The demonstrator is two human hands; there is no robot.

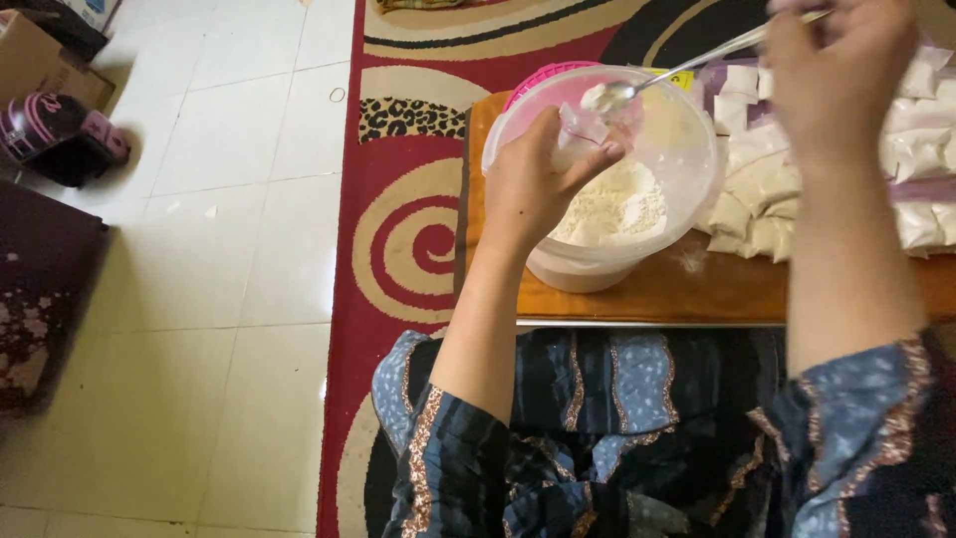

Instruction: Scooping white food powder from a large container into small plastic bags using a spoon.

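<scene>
Left hand (533, 184) pinches a small plastic bag (583, 128) open over the tub of flour (637, 149) while the right hand (836, 70), at two o'clock, grips a loaded spoon (687, 68); tipping slowly at the bag's mouth should avoid spills.

Shiny metal spoon (687, 65); translucent plastic tub (697, 149) w/ matt powder (617, 204); smooth wood board (677, 289); glossy floor tiles (229, 199).

small white filled packets (757, 189) piled right of the tub; one clear packet (581, 128) in left fingers.
</scene>
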